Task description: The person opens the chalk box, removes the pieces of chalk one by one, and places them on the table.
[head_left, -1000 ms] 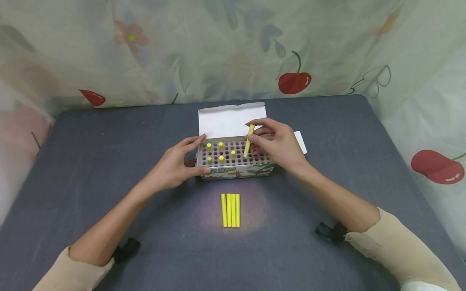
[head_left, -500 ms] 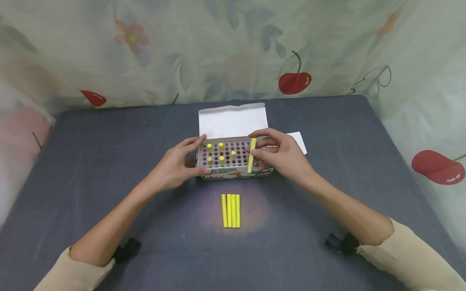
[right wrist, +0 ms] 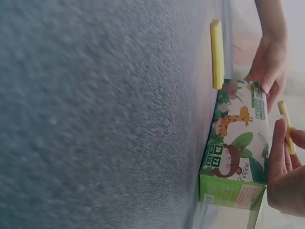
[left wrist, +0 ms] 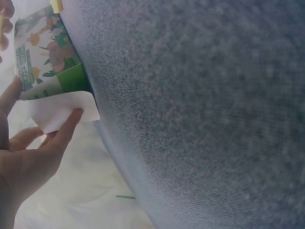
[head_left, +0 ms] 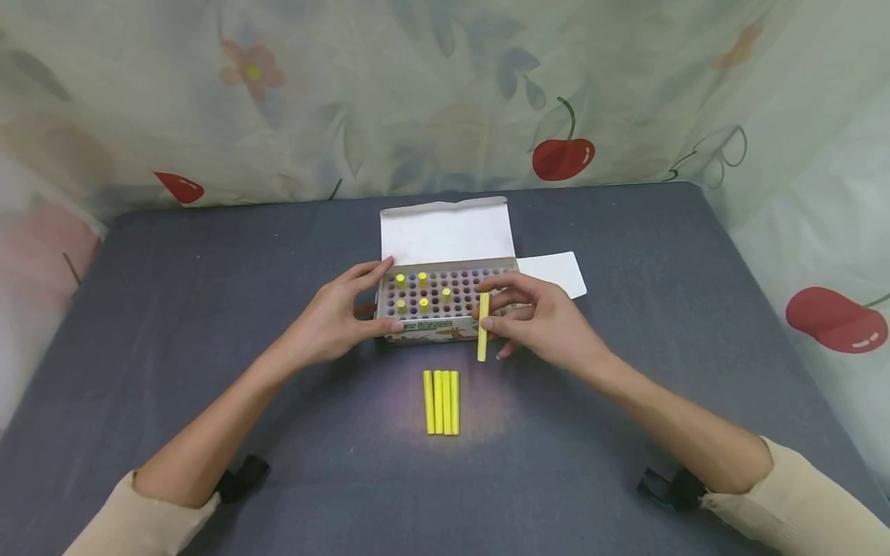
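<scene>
My left hand (head_left: 337,313) grips the left end of a printed cardboard box (head_left: 445,333), thumb at the front edge and fingers at the back corner. In the left wrist view one fingertip lies on its white side flap (left wrist: 59,109). Inside the box is a grid of round holes, with several yellow chalk sticks standing in the left and middle holes. My right hand (head_left: 545,318) pinches another yellow chalk stick (head_left: 483,332) between thumb and fingers, in front of the box's right half. The right wrist view shows this held chalk (right wrist: 286,125) above the printed front.
Several yellow chalk sticks (head_left: 441,401) lie side by side on the dark grey tablecloth (head_left: 334,479) in front of the box. The white lid (head_left: 445,232) stands open at the back, and a white flap (head_left: 556,272) sticks out right. A patterned curtain (head_left: 417,100) hangs behind.
My right hand has moved toward me with the chalk stick, from over the holes to the box's front edge; the stick now hangs more upright. The left hand and box stay put.
</scene>
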The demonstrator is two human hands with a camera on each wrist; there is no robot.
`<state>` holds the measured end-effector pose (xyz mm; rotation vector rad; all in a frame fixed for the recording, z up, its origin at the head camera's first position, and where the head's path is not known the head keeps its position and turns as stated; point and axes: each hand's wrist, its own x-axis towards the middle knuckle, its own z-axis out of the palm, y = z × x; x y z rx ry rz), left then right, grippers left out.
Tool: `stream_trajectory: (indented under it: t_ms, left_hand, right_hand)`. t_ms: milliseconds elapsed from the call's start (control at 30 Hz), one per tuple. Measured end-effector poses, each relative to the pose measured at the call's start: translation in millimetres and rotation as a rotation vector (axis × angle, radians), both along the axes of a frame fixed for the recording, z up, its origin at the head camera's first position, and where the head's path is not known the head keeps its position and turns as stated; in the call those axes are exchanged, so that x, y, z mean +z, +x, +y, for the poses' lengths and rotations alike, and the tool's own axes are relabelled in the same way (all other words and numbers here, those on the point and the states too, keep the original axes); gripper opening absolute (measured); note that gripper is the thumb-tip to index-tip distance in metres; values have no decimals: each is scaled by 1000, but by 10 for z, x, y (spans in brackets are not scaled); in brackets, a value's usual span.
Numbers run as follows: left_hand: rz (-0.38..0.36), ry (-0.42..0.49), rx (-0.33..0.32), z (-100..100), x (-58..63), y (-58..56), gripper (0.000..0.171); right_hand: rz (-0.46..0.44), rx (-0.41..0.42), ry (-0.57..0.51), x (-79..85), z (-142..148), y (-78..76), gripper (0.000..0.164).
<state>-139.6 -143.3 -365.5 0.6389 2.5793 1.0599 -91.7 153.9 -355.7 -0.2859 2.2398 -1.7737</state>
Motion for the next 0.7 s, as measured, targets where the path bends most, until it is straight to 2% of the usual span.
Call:
stream_trajectory:
  t_ms: [233, 700]
  left_hand:
    - [5, -17, 4, 9, 1, -1, 91]
    - [4, -14, 7, 19, 10, 4, 91]
  right_hand:
    - [-20, 22, 3, -61, -13, 94, 42]
    - [-112, 57, 13, -311, -65, 210, 38]
